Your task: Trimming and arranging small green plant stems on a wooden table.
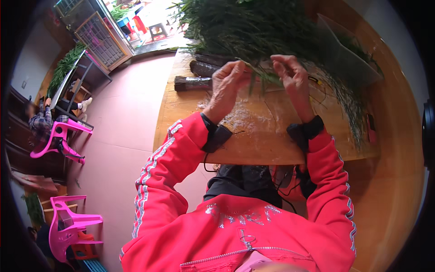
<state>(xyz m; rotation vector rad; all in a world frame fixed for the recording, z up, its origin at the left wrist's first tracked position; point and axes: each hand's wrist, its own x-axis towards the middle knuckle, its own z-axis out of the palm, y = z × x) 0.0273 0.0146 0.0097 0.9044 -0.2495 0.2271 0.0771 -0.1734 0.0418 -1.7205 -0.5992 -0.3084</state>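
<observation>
My left hand (225, 88) is raised over the table, its thumb and forefinger pinched on the end of a thin green sprig (259, 72). The sprig's narrow leaves stretch toward my right hand (295, 80), which is held up with curved fingers a little apart. Nothing plain shows between those fingers. Behind both hands lies a big heap of feathery green branches (253, 31). To the left of my left hand, bundles of dark stems (192, 84) wrapped in shiny film lie on the wooden table (253, 147), their cut ends facing left.
White crumbs (240, 115) are scattered on the tabletop. A yellow-and-black tool (315, 80) lies beyond my right wrist, with pale thin stems (349, 102) and a clear plastic sheet (349, 56) farther right. Pink chairs (68, 226) stand left; a person (43, 120) sits at another table.
</observation>
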